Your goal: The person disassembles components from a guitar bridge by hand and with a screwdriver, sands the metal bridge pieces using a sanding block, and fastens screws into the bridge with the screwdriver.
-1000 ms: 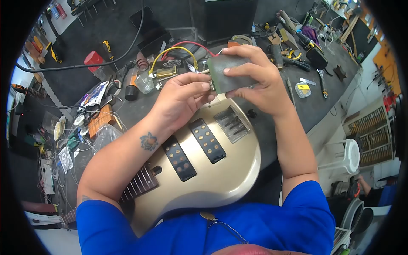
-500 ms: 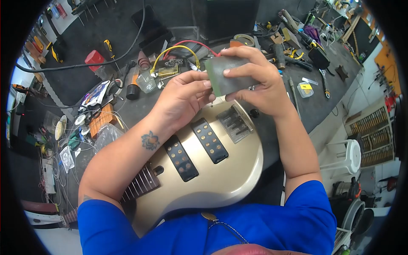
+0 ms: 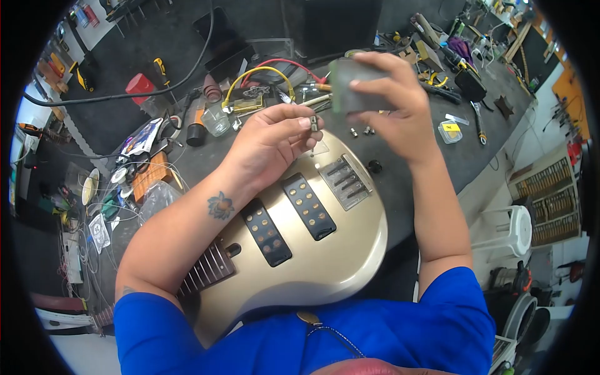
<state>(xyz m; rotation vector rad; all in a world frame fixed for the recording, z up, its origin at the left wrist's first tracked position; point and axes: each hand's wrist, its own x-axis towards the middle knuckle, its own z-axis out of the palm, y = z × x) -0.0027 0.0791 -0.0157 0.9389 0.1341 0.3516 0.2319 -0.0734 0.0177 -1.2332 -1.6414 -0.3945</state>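
Observation:
A small metal piece is pinched between the thumb and fingers of my left hand, above the upper edge of the guitar body. My right hand grips a flat grey block with a green edge, slightly blurred and apart from my left hand. Below both hands lies a gold guitar body with two black pickups and a metal bridge. Its fretted neck runs down to the left beneath my left arm.
Small metal parts lie on the dark bench by the body. Behind are yellow and red cables, a clear cup and pliers. Loose wires and a wooden block are at left. A white stool stands at right.
My right hand has moved the block up and right, away from my left hand. The metal piece in my left fingers and small parts on the bench now show.

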